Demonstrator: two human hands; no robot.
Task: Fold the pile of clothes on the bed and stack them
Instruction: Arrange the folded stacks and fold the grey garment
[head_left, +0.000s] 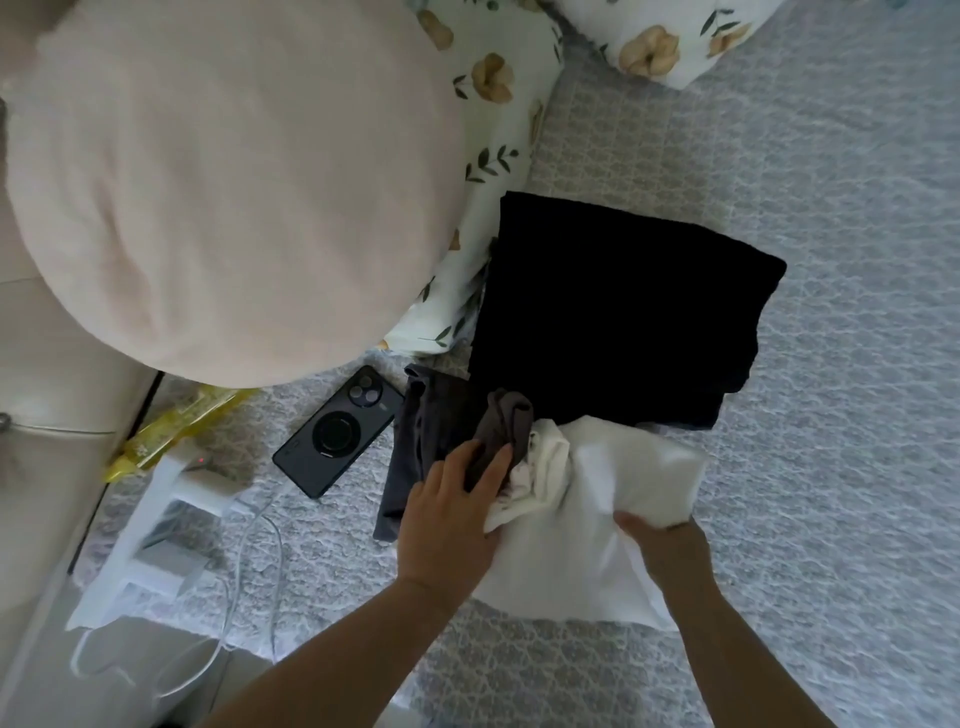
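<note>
Item, folded black garment (623, 306): lay flat on the bed (831, 364), far of the working spot, where we judged it served as the base of the stack. Item, white garment (587, 519): lay crumpled near us; our right hand (657, 535) gripped its right edge, fingers curled into the cloth, probably to draw it flat. Item, grey garment (441, 426): lay left of the white one, touching it; our left hand (452, 514) pressed on the seam between them, fingers fairly straight, whether pinching cloth we could not tell. Sundries: phone (340, 431) and cable (249, 551) lay left, apart from the clothes; large cream cushion (218, 176) and floral pillow (498, 130) far left.
</note>
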